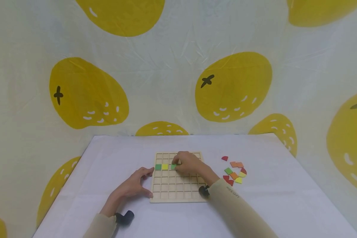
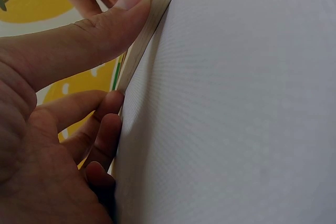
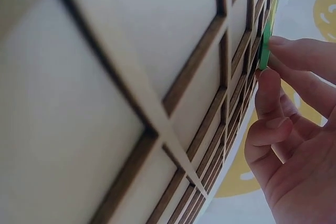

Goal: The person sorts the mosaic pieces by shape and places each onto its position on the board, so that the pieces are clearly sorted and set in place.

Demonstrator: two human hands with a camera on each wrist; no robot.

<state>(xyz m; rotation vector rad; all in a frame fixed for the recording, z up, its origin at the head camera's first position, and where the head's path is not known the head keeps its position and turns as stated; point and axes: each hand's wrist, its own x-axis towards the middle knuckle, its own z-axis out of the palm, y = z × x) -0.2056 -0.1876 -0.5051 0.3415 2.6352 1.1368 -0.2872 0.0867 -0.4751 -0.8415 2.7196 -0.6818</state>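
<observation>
A pale wooden board (image 1: 179, 196) with a grid of square recesses lies on the table. In its second row from the top, a green square tile (image 1: 158, 167) and a yellow square tile (image 1: 165, 166) sit side by side at the left end. My right hand (image 1: 188, 162) pinches another green square tile (image 3: 265, 51) between thumb and fingers, at the board's surface in that row, right of the yellow one. My left hand (image 1: 133, 184) rests against the board's left edge, its thumb near the bottom corner and its fingers farther up.
Right of the board lies a loose scatter of flat pieces: red quarter circles (image 1: 224, 158), orange squares (image 1: 239, 164), a green square (image 1: 228, 171) and yellow pieces (image 1: 238, 180). A fruit-patterned cloth (image 1: 172, 82) hangs behind the white-covered table (image 1: 122, 148).
</observation>
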